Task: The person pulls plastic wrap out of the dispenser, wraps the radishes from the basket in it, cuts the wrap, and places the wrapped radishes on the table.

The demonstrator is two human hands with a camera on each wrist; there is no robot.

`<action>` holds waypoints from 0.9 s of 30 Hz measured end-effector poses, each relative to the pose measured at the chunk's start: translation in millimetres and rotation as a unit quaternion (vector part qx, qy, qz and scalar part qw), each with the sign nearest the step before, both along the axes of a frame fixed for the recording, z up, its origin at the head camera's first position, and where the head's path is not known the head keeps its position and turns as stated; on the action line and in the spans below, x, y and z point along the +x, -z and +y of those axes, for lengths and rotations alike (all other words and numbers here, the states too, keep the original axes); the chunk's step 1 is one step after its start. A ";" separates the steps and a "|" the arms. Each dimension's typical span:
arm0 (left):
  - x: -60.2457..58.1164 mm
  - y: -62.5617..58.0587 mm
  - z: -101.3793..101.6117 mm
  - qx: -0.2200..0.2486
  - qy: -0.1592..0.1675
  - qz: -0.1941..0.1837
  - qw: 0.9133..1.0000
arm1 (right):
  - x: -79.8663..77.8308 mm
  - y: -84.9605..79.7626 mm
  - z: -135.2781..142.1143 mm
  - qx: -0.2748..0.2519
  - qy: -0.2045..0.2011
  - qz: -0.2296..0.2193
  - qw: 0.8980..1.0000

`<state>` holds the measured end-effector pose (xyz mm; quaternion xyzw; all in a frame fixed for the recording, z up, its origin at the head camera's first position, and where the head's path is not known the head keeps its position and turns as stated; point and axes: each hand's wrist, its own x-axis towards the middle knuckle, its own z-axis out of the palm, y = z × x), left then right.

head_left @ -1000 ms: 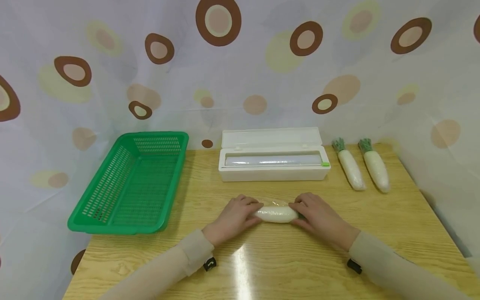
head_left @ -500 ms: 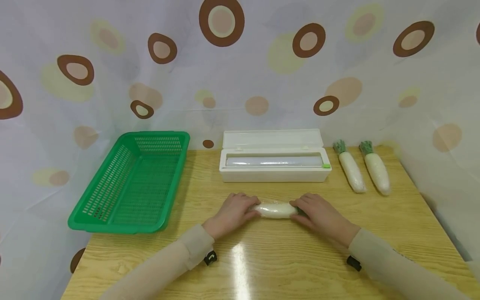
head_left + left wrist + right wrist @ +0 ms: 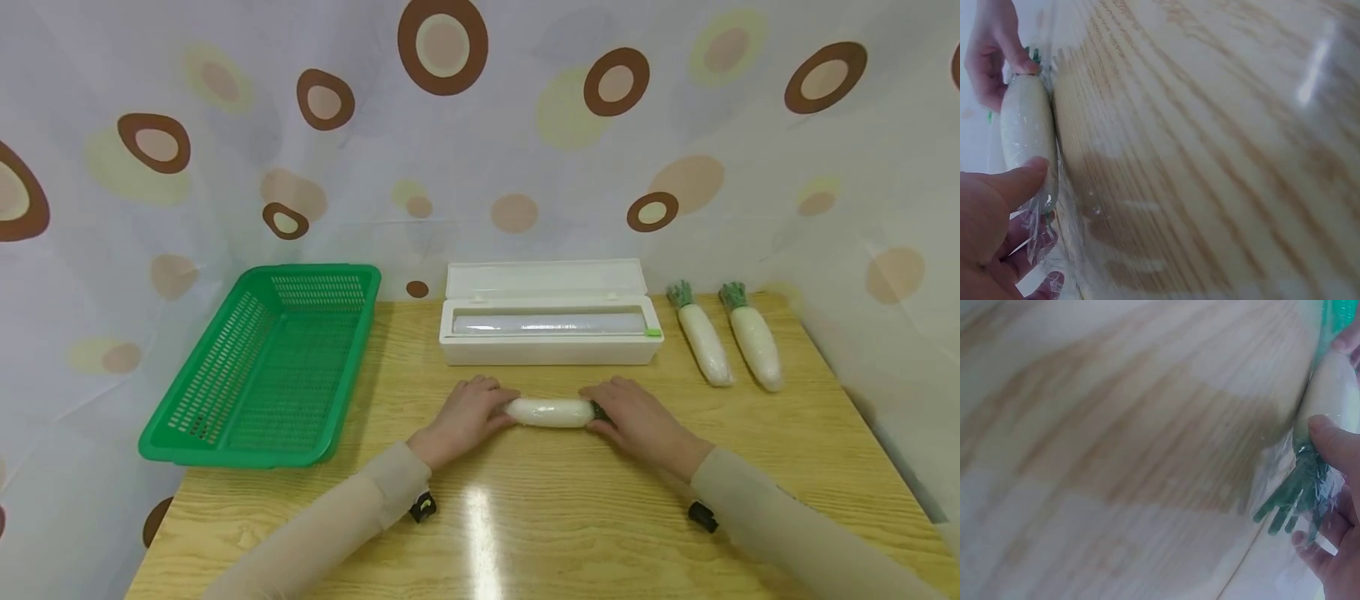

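A white radish (image 3: 553, 412) with a green stalk end lies sideways between both hands, with clear plastic wrap around it. My left hand (image 3: 467, 417) grips its tapered left end, the thumb along the near side in the left wrist view, where loose film (image 3: 1044, 237) bunches at the fingers. At the leafy right end, my right hand (image 3: 637, 421) holds the radish. Dark green stalks (image 3: 1294, 494) stick out under film beside the right thumb in the right wrist view. Behind the hands stands a white wrap box (image 3: 551, 350), lid up, with a roll of cling film (image 3: 551, 323) inside.
A green plastic basket (image 3: 348, 375) with nothing in it stands at the left of the wooden table (image 3: 570, 533). Two more radishes, one (image 3: 705, 343) beside the other (image 3: 756, 346), lie at the back right. A patterned curtain (image 3: 480, 150) hangs behind the table.
Both hands have rolled the radish slightly away from the body, towards the wrap box. The film that stood up behind the radish now lies close around it.
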<state>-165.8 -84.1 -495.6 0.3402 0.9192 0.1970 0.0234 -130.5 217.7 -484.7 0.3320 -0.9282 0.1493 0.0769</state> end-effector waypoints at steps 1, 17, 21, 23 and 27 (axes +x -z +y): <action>-0.8 0.5 0.1 0.004 -0.004 -0.002 1.000 | -0.5 0.1 0.1 -0.003 0.002 -0.002 1.000; -5.1 7.6 -1.9 -0.005 -0.028 0.006 1.000 | -9.6 6.8 6.6 0.018 0.001 0.008 1.000; -5.9 9.0 -1.6 -0.013 -0.024 0.010 1.000 | -10.7 7.1 9.0 0.026 0.002 -0.008 1.000; -5.0 9.3 -2.3 -0.018 -0.017 0.013 1.000 | -10.3 6.9 10.3 0.027 -0.004 -0.018 0.999; 0.0 7.8 -6.3 -0.033 0.001 0.018 0.999 | -4.8 5.6 11.6 0.021 -0.020 -0.024 0.999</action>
